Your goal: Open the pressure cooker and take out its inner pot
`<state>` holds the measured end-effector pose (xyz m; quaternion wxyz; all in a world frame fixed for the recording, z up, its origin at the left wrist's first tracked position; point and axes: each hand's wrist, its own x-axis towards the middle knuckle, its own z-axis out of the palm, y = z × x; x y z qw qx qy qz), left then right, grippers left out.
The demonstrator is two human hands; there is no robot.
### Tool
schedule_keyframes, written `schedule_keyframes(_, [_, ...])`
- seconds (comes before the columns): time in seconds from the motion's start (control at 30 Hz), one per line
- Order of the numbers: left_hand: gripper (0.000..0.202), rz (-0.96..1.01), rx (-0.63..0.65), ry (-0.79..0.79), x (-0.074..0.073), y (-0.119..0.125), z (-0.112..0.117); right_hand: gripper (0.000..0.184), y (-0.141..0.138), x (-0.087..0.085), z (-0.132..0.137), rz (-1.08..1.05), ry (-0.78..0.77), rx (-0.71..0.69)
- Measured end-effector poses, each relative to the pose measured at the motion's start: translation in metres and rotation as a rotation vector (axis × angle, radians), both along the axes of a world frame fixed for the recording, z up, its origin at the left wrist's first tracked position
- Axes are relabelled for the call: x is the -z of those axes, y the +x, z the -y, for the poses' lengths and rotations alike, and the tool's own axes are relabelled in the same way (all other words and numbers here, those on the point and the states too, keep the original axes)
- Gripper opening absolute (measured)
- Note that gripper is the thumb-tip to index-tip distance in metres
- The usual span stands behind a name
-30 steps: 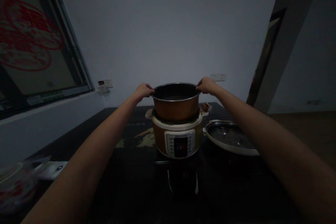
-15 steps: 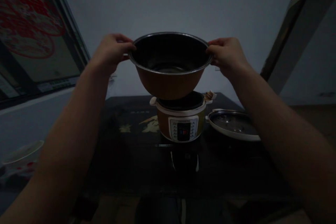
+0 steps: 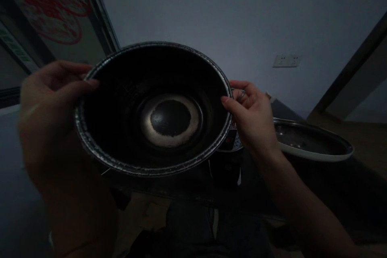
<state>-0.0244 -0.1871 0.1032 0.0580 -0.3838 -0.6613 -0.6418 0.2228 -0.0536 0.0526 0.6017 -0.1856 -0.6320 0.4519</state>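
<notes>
Between my hands hangs a dark rice cooker inner pot (image 3: pixel 127 129), tipped so that its inside faces me. Its rim looks worn, and a pale ring surrounds a dark patch on the bottom. My left hand (image 3: pixel 50 100) pinches the rim at the left, thumb inside. On the opposite side my right hand (image 3: pixel 252 113), with a ring on one finger, grips the rim the same way. Behind the pot stands the rice cooker (image 3: pixel 231 141), mostly hidden; part of its control panel shows. The cooker's lid (image 3: pixel 314 153) lies with its inner side up, right of my right hand.
A dark glossy table (image 3: pixel 187 187) carries the cooker and the lid. Behind it rises a pale wall with a power socket (image 3: pixel 286 61). A window (image 3: pixel 45 12) with red paper decorations is at the upper left.
The pot has come from above the cooker toward me and to the left, and has tilted so its inside bottom shows. Both hands keep hold of its rim. The view has shifted.
</notes>
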Motion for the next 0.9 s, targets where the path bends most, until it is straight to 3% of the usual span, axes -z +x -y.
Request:
schedule_keyframes(0.17, [0.03, 0.219, 0.023, -0.012, 0.044, -0.004, 0.013, 0.039, -0.006, 0.039, 0.022, 0.088, -0.215, -0.129])
schedule_keyframes(0.37, [0.034, 0.504, 0.157, -0.113, 0.105, -0.025, 0.006, 0.062, -0.017, 0.094, 0.029, 0.199, -0.439, -0.267])
schedule_keyframes(0.47, [0.037, 0.563, 0.197, -0.188, 0.128, -0.035, 0.001, 0.069, -0.02, 0.113, 0.023, 0.255, -0.538, -0.313])
schedule_keyframes(0.6, [0.037, 0.596, 0.224, -0.223, 0.145, -0.046, -0.005, 0.072, -0.02, 0.122, 0.019, 0.297, -0.598, -0.359])
schedule_keyframes(0.9, [0.037, 0.612, 0.23, -0.282, 0.166, -0.056, -0.02, 0.07, -0.021, 0.13, 0.015, 0.292, -0.639, -0.386])
